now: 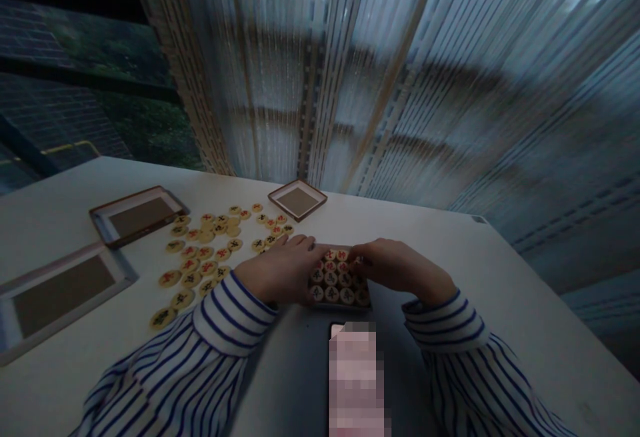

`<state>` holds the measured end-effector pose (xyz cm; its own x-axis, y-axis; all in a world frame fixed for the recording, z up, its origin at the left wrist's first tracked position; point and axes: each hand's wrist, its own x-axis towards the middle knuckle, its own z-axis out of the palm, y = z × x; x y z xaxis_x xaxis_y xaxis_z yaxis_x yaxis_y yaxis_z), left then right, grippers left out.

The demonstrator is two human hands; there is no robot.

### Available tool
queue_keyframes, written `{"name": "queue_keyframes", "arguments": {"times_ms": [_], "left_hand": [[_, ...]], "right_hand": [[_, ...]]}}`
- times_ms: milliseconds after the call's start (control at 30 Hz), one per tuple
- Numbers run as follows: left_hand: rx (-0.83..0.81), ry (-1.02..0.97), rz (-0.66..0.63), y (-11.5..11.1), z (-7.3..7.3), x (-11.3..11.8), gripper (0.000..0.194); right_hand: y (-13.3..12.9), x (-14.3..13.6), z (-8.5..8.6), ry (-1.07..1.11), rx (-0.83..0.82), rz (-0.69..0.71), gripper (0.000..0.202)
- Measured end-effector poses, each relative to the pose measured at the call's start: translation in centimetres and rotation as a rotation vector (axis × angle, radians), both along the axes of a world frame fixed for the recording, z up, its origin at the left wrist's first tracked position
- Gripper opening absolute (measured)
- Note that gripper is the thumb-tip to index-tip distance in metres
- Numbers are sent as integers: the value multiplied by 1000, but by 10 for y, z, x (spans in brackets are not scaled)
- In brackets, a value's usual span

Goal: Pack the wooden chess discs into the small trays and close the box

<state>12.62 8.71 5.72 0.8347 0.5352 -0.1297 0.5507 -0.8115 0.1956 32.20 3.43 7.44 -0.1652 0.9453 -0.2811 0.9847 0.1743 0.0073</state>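
From my head view, here was the action: the shallow box (340, 306) sat right between my two hands, on the near half of the table (500, 290), with round discs (331, 278) lined up in rows inside it. My left hand (280, 270) lay over the box's left side, back upward, fingers nearly straight and reaching past its far left corner; whether it gripped the edge, I couldn't tell. Over on the right, my right hand (395, 267) came in at the far right part, fingers curled down onto the box, half open at most, a red-marked disc just under the tips; whether they pinched anything was hidden.

And the textures! Thick, pale, smooth discs, red characters in the far rows, black ones in the near rows. Out to the left, past my left hand, loose discs (205, 252) of the same sort were scattered, a few overlapping, some blank side up. Beyond them came a brown-rimmed tray (143, 216), at far left a larger pale-rimmed tray (65, 297), and, past the box, a small square tray (299, 200), all flat and grey-brown inside. Striped cloth sleeves (235, 317) wrapped both wrists, while stringy, see-through curtains (320, 57) hung behind the table.
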Motion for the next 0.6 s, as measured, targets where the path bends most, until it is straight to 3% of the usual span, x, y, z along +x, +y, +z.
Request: {"name": "queue_keyframes", "arguments": {"times_ms": [600], "left_hand": [[4,-7,-6,1,-2,0,78]], "right_hand": [[0,2,0,32,-20,13,26]]}}
